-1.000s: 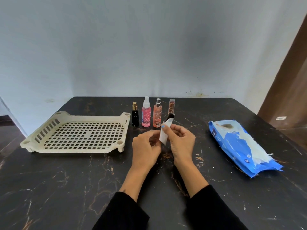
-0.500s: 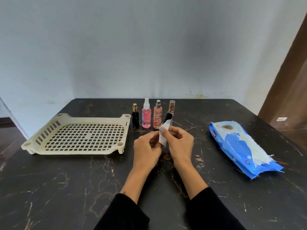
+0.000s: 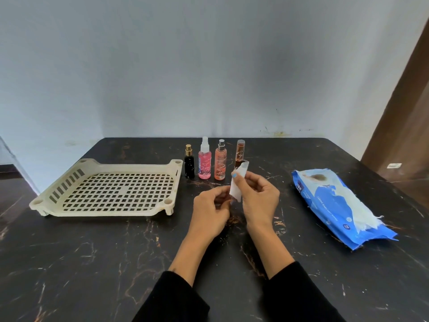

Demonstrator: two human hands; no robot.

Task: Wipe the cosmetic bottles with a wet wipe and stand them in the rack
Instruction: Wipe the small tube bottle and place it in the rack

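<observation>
My right hand [image 3: 258, 197] pinches a white wet wipe [image 3: 238, 184] wrapped round a small bottle held just above the table. The wipe and my fingers hide nearly all of that bottle. My left hand [image 3: 210, 211] grips its lower end from the left. Behind my hands stands a row of bottles: a black bottle [image 3: 189, 167] with a gold cap, a pink spray bottle [image 3: 204, 163], a peach bottle [image 3: 220, 165] and a brown tube [image 3: 240, 151]. The cream rack [image 3: 104, 212] lies at the left with nothing in it.
A blue pack of wet wipes [image 3: 334, 201] lies at the right, a wipe sticking out of its torn end. The dark marble table [image 3: 92, 263] ends at a pale wall behind. A brown door frame [image 3: 408, 117] stands at the far right.
My right hand has slid the wipe up the held bottle, so the dark cap that showed above the wipe is now covered. Both hands stay in the same spot.
</observation>
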